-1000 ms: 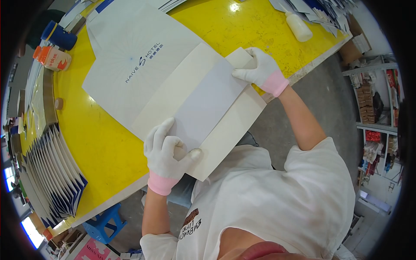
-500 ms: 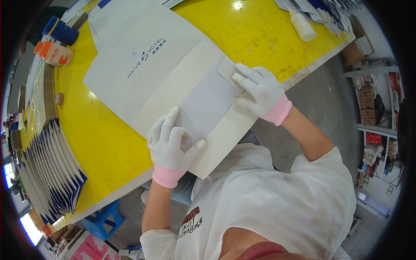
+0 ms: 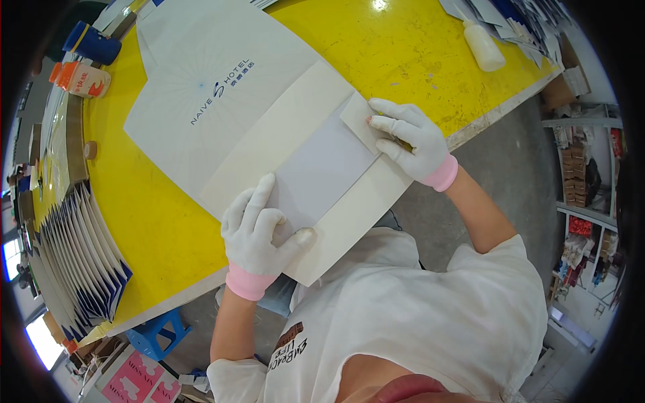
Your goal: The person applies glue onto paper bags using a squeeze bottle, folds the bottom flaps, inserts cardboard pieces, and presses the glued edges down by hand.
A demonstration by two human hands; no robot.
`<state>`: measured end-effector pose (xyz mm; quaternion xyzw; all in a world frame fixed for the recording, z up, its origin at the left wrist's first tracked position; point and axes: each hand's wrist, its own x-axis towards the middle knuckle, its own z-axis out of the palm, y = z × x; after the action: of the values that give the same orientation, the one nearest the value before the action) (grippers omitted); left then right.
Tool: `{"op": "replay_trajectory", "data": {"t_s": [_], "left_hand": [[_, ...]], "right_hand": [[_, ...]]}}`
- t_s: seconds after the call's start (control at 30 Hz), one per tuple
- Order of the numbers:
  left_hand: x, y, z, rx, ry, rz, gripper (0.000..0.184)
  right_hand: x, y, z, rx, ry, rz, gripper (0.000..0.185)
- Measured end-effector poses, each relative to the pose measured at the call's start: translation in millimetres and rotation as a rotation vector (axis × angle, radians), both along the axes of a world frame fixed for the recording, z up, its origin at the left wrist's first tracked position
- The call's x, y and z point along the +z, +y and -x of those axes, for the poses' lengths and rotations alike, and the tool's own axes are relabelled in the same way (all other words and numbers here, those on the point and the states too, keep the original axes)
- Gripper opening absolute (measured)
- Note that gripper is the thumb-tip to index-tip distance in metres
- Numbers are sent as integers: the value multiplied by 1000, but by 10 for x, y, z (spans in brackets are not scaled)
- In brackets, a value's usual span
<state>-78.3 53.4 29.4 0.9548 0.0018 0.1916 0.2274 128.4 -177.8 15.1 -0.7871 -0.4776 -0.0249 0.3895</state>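
Observation:
A white printed paper bag (image 3: 181,60) lettered "NAIVE S HOTEL" lies flat on the yellow table, its folded end towards me. Across that end sits a pale rectangular card (image 3: 322,171). My left hand (image 3: 259,232), in a white glove with a pink cuff, rests at the card's left end, thumb and index finger spread apart. At the other end my right hand (image 3: 410,141), gloved alike, lays its fingertips on a small folded flap (image 3: 359,121); the thumb is apart from the fingers near the flap's lower edge. Neither hand is wrapped round anything.
On the yellow table (image 3: 161,235) a fanned stack of folded paper bags (image 3: 84,255) stands at left. A blue container (image 3: 94,43) and an orange-capped bottle (image 3: 80,79) are behind it. A white squeeze bottle (image 3: 484,47) lies at upper right, beside loose paper pieces (image 3: 510,27).
My left hand has shifted slightly left and down in view. The right hand's thumb has moved closer to the flap. The bag and card look the same; the whole view has shifted a little.

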Motion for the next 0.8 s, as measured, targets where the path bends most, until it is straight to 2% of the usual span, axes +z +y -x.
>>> {"op": "replay_trajectory", "data": {"t_s": [0.2, 0.3, 0.4, 0.47, 0.53, 0.6, 0.67, 0.73, 0.8], "left_hand": [[-20, -115, -30, 78, 107, -48, 44], [45, -233, -352, -153, 149, -157, 57], [43, -346, -718, -362, 196, -156, 63], [61, -352, -769, -370, 229, -124, 63], [75, -358, -787, -379, 253, -104, 63], [75, -341, -771, -377, 265, -94, 63], [31, -323, -753, -391, 205, -70, 63], [-59, -326, -743, -379, 147, -56, 62], [-165, -329, -740, -387, 107, -66, 61]], "right_hand": [[-32, 69, 8, -17, -273, 59, 31], [4, 110, 31, -44, -312, 95, 30], [112, 13, -106, 58, -248, 157, 33], [162, -182, -462, -42, -301, 115, 40], [137, -531, -957, -417, -559, 64, 54], [179, -858, -1309, -823, -855, 244, 71], [-122, -1271, -1777, -847, -711, 271, 86], [-314, -1467, -2194, -765, -388, 26, 89], [-246, -1452, -2370, -871, -339, 31, 84]]}}
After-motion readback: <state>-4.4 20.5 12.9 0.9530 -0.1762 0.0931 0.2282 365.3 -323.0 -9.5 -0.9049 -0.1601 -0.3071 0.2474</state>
